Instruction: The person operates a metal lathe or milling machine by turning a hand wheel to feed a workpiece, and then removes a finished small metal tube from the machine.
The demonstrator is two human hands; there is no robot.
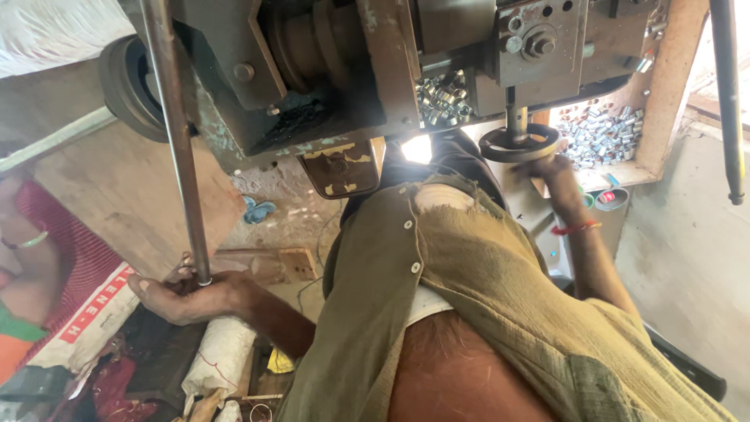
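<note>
My left hand (pixel 187 295) is closed around the lower end of a long steel lever rod (pixel 178 133) that hangs down from the grey machine (pixel 328 70). My right hand (pixel 556 173), with a red thread on its wrist, grips the rim of a small black handwheel (pixel 516 144) under the machine's head. My olive shirt (pixel 469 297) fills the lower middle of the view. A heap of small shiny metal rings (pixel 439 98) lies in the machine between the two hands.
A wooden tray (pixel 660 148) at the upper right holds several more metal rings (pixel 605 133). Another person's arm with a green bangle (pixel 31 241) is at the far left, next to red cloth and a printed sack (pixel 86 316). A dark bar (pixel 726 101) hangs at the right edge.
</note>
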